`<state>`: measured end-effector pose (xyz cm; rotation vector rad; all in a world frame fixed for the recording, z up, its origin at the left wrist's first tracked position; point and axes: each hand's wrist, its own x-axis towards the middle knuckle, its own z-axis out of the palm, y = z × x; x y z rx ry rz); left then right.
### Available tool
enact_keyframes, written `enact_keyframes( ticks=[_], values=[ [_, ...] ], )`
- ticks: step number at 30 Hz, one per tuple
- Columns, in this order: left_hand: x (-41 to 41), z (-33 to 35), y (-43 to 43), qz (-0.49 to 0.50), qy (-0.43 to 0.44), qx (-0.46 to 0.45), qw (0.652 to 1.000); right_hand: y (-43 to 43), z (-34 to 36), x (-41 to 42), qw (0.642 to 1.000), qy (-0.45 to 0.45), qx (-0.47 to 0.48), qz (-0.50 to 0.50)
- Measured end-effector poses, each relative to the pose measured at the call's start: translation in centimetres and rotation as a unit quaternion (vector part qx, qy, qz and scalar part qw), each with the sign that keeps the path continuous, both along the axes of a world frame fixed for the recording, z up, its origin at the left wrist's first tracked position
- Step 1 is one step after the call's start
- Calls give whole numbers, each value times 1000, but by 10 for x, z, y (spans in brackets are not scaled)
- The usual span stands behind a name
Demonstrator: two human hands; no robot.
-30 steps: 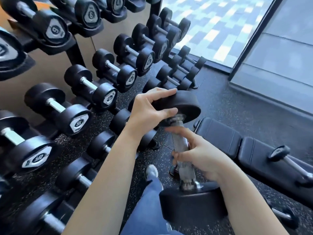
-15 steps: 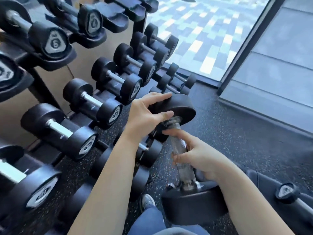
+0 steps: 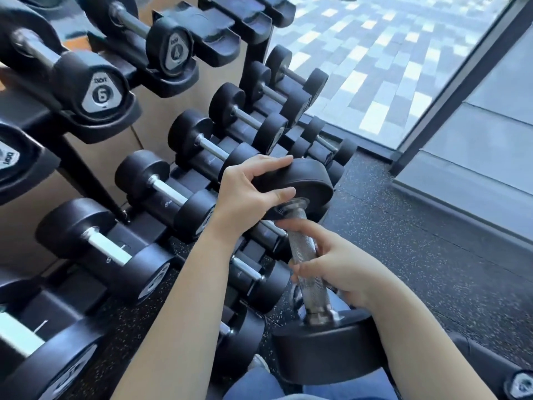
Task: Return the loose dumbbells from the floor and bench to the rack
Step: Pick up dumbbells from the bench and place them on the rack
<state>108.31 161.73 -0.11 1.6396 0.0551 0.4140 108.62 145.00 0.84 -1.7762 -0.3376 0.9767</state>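
The black tiered steel rack [image 3: 222,39] lies left of and beyond the fingers, its stored weights resting with handles running front to back. The black rubber-headed dumbbell with the knurled steel handle [image 3: 301,249] is held in the air just beside it. Its long axis is nearly upright, the top head tipped toward the rack.

The left hand [image 3: 248,203], the nearer to the rack, clamps the top head between fingers above and thumb below. The right hand [image 3: 343,267] wraps the handle, index finger loose.

Any free cradle at finger level is hidden behind the left forearm. The dumbbell's weight marking is out of sight.
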Motion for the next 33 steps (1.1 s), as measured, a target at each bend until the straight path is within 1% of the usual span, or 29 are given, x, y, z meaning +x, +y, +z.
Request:
enact_keyframes(
  ticks=[5, 9, 14, 18, 22, 29, 33],
  values=[
    [25, -5, 10, 20, 0, 16, 1000, 11, -16, 31, 1000, 11, 21, 7],
    [51, -6, 17, 46, 1, 29, 999, 18, -20, 68, 999, 26, 36, 32],
    [95, 0, 25, 76, 4, 26, 997, 28, -15, 120, 997, -3, 38, 70],
    [135, 4, 29, 94, 20, 36, 995, 35, -9, 165, 995, 17, 42, 89],
    [179, 6, 35, 117, 29, 39, 992, 41, -5, 216, 993, 21, 31, 113],
    [246, 12, 41, 176, 26, 66, 982, 55, 0, 296, 988, -24, -9, 154],
    [275, 14, 44, 214, 31, 55, 975, 63, 7, 336, 982, -34, -24, 185]
  ],
)
